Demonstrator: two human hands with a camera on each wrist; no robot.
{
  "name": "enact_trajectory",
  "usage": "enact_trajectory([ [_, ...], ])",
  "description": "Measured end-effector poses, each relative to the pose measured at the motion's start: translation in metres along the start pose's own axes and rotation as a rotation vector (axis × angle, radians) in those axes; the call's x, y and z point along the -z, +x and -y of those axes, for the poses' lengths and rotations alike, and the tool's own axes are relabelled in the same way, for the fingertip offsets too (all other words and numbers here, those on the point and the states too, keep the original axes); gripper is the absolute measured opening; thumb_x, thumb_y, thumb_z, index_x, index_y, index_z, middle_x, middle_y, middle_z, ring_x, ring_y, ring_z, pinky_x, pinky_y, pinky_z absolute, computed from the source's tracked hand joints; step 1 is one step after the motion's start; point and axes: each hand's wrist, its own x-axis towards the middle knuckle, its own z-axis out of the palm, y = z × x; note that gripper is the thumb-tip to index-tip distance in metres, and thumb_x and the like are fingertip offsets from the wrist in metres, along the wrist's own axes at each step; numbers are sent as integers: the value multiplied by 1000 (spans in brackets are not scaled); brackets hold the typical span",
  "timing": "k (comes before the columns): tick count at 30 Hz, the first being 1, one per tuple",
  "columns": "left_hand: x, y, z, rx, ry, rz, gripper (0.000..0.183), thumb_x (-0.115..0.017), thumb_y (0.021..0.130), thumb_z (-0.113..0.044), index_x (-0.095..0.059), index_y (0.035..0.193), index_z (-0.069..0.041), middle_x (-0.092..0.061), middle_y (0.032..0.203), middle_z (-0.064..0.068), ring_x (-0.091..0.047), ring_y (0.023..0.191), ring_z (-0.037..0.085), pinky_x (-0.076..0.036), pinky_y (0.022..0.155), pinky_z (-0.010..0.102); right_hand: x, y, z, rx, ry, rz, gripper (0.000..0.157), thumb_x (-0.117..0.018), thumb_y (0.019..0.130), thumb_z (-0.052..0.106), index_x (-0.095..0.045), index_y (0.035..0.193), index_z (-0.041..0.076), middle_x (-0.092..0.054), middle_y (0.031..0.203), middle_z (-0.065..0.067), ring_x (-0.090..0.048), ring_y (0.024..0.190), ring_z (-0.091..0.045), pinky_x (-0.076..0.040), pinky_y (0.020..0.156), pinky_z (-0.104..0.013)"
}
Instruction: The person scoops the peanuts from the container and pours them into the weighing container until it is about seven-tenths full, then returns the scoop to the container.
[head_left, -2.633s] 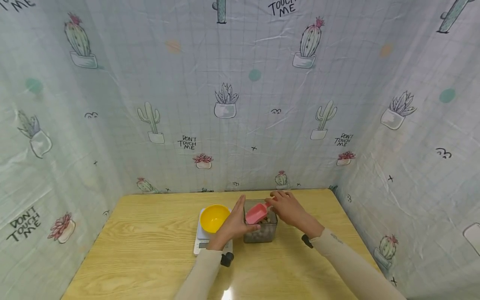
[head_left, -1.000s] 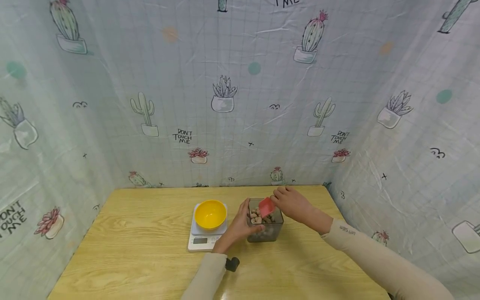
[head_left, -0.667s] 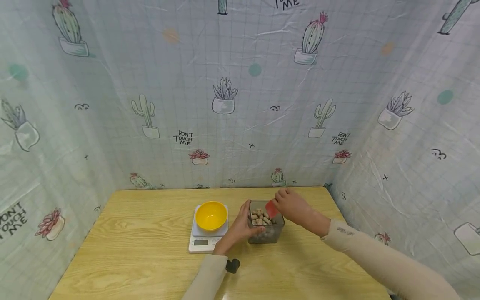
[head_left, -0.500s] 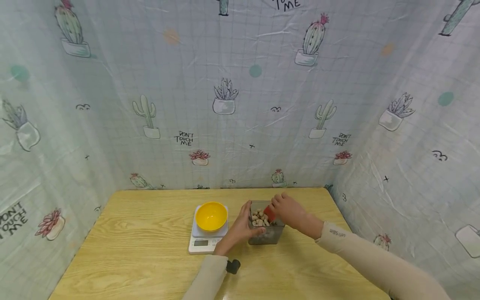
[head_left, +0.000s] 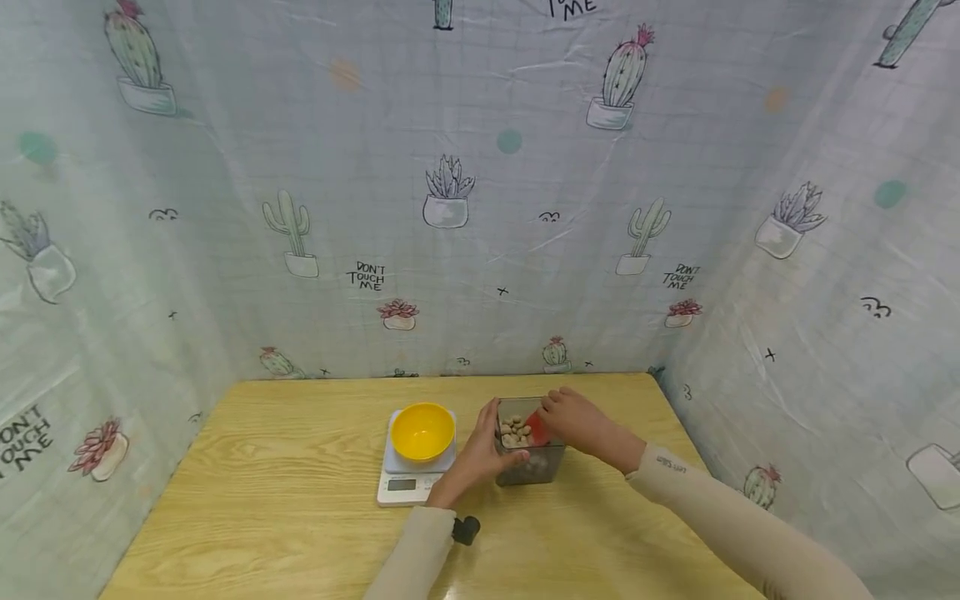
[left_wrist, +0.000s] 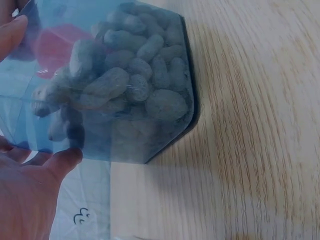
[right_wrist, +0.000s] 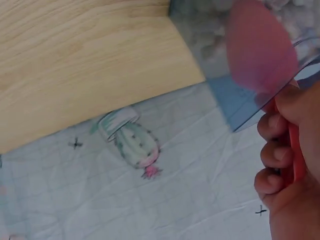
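A see-through grey plastic container (head_left: 528, 472) stands on the table, holding unshelled peanuts (head_left: 513, 432). My left hand (head_left: 474, 460) grips its left side, thumb across the front wall and fingers towards the back corner. In the left wrist view, the peanuts (left_wrist: 135, 75) show through the wall, the red scoop (left_wrist: 57, 47) beyond them. My right hand (head_left: 583, 423) holds the red scoop (head_left: 537, 428) by its handle, with the scoop's bowl down inside the container at the right. In the right wrist view, fingers of the right hand (right_wrist: 292, 145) curl round the handle.
Left of the container, a yellow bowl (head_left: 423, 432) sits on a white kitchen scale (head_left: 393, 493); no peanuts show in the bowl. The wooden table (head_left: 285, 467) ends at a cactus-print curtain (head_left: 480, 292) behind and at both sides.
The scoop has gone from lying tilted over the container's left part to down among the peanuts at the right. My right hand has lowered with it. The left hand keeps its grip.
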Motion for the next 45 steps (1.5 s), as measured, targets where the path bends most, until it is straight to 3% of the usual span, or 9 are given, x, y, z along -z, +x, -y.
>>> enact_trajectory([
  [3,1,0,0,4,-8,-17,110,-78,83,-44,-4,160,-16,-6,166,13,-27,148,39,-35,113,55,1,0,0,1,-4,-58,18,-76,85,25,-70,99,15,-68,94,2,-61,85,-15,-48,76,-30],
  [8,2,-1,-1,14,-1,17,110,-77,82,-48,-5,160,-17,-7,166,12,-29,146,39,-36,113,54,-3,-6,3,-36,40,-62,22,-79,82,20,-68,100,16,-67,93,3,-60,84,-15,-43,70,-30],
  [12,6,-2,-2,20,1,0,109,-77,82,-47,-6,160,-17,-7,166,12,-31,146,39,-37,112,55,-4,-2,6,-7,75,-94,20,-78,84,22,-69,100,15,-66,94,2,-60,86,-15,-44,72,-30],
  [18,6,-1,1,22,18,16,109,-75,82,-51,-5,160,-19,-7,166,11,-31,146,38,-38,112,54,-6,-1,5,-9,149,-65,9,-75,86,20,-67,90,17,-61,80,5,-56,73,-11,-34,61,-26],
  [24,5,-2,2,18,1,3,110,-78,81,-47,-6,160,-19,-9,166,11,-31,146,39,-36,112,56,-10,2,5,3,250,-125,10,-76,85,19,-68,90,15,-62,81,4,-59,75,-13,-51,72,-31],
  [27,6,-2,1,28,-1,-1,110,-78,81,-47,-6,160,-20,-8,166,10,-31,146,38,-36,113,55,-14,3,6,-40,322,-150,7,-75,86,19,-70,90,15,-62,79,3,-58,72,-13,-53,73,-34],
  [31,8,-3,0,36,8,0,110,-78,82,-47,-6,160,-21,-8,166,9,-32,145,37,-37,112,54,-17,5,7,-41,320,-185,8,-74,87,19,-70,92,14,-63,80,2,-58,72,-14,-52,70,-35],
  [38,8,-3,1,36,28,6,110,-77,82,-47,-4,160,-20,-7,166,9,-32,146,37,-37,113,55,-16,6,5,-135,467,-100,10,-69,92,20,-72,98,13,-69,89,0,-65,80,-17,-55,77,-39],
  [45,10,-4,0,50,12,-1,109,-78,82,-46,-5,160,-22,-7,167,7,-31,146,36,-36,113,54,-16,10,7,-153,536,-110,12,-67,93,19,-72,101,11,-70,91,-2,-65,81,-19,-55,77,-41],
])
